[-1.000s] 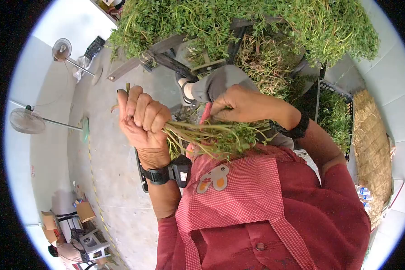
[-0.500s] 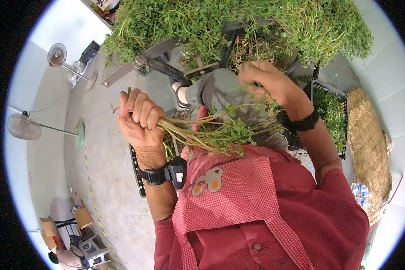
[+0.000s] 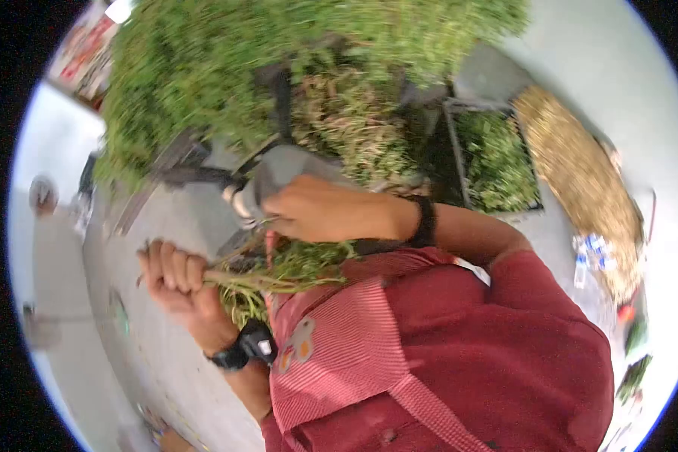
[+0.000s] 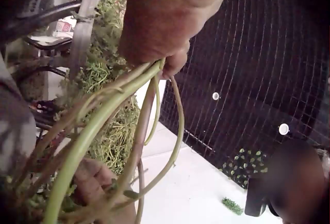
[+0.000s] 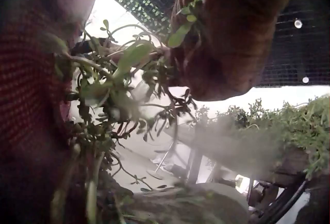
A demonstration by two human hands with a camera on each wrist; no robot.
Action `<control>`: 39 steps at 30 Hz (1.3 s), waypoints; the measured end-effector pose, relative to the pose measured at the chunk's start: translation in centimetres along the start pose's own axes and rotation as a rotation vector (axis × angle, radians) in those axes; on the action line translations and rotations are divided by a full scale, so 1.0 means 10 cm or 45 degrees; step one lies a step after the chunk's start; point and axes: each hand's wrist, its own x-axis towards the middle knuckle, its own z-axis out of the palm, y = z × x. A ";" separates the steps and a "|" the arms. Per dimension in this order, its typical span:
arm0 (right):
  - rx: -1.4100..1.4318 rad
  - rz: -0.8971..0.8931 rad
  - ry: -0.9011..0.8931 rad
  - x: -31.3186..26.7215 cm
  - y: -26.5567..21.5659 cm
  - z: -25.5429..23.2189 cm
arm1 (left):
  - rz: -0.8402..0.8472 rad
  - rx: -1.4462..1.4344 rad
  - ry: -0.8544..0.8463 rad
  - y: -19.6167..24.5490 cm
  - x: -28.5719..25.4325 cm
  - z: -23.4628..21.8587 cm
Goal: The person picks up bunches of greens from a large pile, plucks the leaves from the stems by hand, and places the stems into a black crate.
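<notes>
My left hand [image 3: 177,279] grips the bare ends of a bunch of long, leafy green stems [image 3: 301,271] in front of the checked apron [image 3: 331,346]. In the left wrist view, thick pale-green and reddish stems [image 4: 98,126] fan out from under that hand [image 4: 170,23]. Over the bunch, my right hand [image 3: 331,215] has its fingers curled at the stems, closer to the left hand than to the leafy ends. The right wrist view shows a stem running to the fingers of this hand [image 5: 227,38], with small-leaved sprigs [image 5: 129,90] hanging beside it.
A large heap of greens [image 3: 203,83] lies on a raised frame ahead. Beneath is a pile of paler stems [image 3: 354,124]. To the right stand a black crate [image 3: 536,169] holding greens, a long straw bundle [image 3: 580,181] and some plastic bottles [image 3: 594,252].
My right hand first lifts away from the bunch, then comes back in to the stems nearer the left hand. The left hand keeps its grip; the head view has swung right and blurred.
</notes>
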 end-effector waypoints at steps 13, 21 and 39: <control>-1.015 0.835 0.519 -1.41 2.15 -1.06 | -0.046 0.018 -0.033 -0.06 0.05 -0.01; -0.577 1.273 0.336 -1.76 2.29 -1.91 | 0.005 -0.089 -0.004 -0.09 0.11 0.14; 0.832 1.830 0.651 -2.57 2.85 0.00 | -0.090 0.105 0.300 0.17 0.19 -0.15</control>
